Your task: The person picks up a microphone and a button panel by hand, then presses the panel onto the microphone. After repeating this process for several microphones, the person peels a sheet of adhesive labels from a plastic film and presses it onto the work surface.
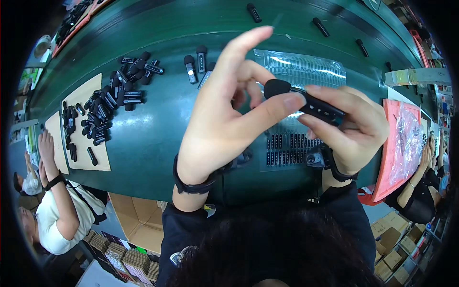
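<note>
A small black clip-on wireless microphone (pixel 319 109) with a round foam windscreen (pixel 276 88) is held up over the bench between my two hands. My right hand (pixel 363 117) pinches its body between thumb and fingers. My left hand (pixel 215 119) has its thumb laid on the body near the foam, with several fingers curled behind. My left index finger points up and away; a faint clear sliver shows at its tip. Beneath my hands lie a clear sticker sheet (pixel 306 64) with oval outlines and a sheet of black labels (pixel 289 149).
Many similar microphones (pixel 103 112) lie heaped at left, partly on cardboard (pixel 88 155). A few stand apart near my left hand, and several lie on the far green surface (pixel 296 19). A pink foam-lined tray (pixel 388 158) holds clear plastic at right. Co-workers sit on both sides.
</note>
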### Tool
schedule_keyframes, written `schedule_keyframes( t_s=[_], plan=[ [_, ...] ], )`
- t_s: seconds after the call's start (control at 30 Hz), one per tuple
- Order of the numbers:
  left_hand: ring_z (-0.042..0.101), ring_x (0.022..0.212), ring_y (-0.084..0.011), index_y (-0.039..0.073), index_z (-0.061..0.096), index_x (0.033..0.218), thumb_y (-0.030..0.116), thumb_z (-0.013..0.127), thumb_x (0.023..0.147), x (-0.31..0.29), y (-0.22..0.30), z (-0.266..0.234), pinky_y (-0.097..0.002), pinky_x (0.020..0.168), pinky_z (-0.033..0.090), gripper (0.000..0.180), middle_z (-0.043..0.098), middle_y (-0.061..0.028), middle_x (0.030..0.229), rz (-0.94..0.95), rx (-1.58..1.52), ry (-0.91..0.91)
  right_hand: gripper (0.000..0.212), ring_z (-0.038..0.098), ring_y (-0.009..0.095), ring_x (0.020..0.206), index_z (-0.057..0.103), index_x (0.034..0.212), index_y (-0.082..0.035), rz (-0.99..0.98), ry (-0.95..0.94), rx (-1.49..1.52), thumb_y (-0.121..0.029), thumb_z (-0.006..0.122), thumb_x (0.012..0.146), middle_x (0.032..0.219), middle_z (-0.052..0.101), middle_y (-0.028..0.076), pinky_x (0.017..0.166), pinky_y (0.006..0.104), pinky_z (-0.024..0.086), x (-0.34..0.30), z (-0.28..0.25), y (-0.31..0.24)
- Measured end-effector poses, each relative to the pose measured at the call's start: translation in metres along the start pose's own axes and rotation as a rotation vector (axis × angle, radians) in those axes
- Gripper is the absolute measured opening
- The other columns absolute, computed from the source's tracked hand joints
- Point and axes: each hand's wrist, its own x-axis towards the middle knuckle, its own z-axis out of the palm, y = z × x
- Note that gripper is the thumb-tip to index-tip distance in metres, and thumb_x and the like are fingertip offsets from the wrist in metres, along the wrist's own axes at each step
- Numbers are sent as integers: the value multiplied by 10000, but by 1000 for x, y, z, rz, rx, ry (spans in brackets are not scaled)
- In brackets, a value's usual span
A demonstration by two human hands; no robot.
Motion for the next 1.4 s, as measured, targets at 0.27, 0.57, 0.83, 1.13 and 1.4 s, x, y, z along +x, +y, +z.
schedule_keyframes(
  t_s=[0.27, 0.57, 0.83, 1.13, 1.4],
  plan=[
    [519, 693, -72, 9, 253, 1259, -72, 602, 688, 3, -2, -5, -162, 618, 399, 674, 566, -50, 776, -53, -305, -29, 260, 567, 114, 578, 600, 927, 5, 101, -53, 222, 14, 630, 669, 686, 589, 71, 491, 208, 430, 4, 13, 3],
    [533, 673, -77, 25, 305, 1221, -61, 616, 684, 12, -23, -54, -173, 613, 423, 626, 580, -63, 771, -16, 54, 214, 247, 578, 133, 696, 542, 1056, -4, -6, -338, 156, -62, 494, 820, 749, 558, 80, 633, 220, 447, 52, 53, 31],
    [566, 672, -230, 51, 352, 1184, 114, 638, 705, 4, -79, -136, -322, 647, 448, 562, 599, -122, 785, -163, 721, 898, 613, 521, 277, 988, 461, 1125, -17, 343, -348, -668, -509, 494, 760, 1060, 528, 169, 799, 361, 431, 154, 105, 164],
    [522, 684, -271, 48, 489, 1061, 148, 650, 695, 4, -95, -142, -355, 693, 420, 412, 568, -108, 801, -10, 1253, 1055, 531, 547, 274, 936, 446, 1060, 45, 436, -432, -786, -397, 530, 778, 993, 545, 202, 768, 357, 451, 169, 131, 195],
    [448, 614, -77, 17, 589, 752, 74, 664, 684, 2, -12, -77, -185, 572, 350, 116, 520, -14, 682, 19, 264, 768, 182, 576, 90, 635, 480, 843, 20, 82, -108, 83, -75, 605, 751, 717, 576, 66, 561, 192, 463, 124, 66, 105]
  ],
)
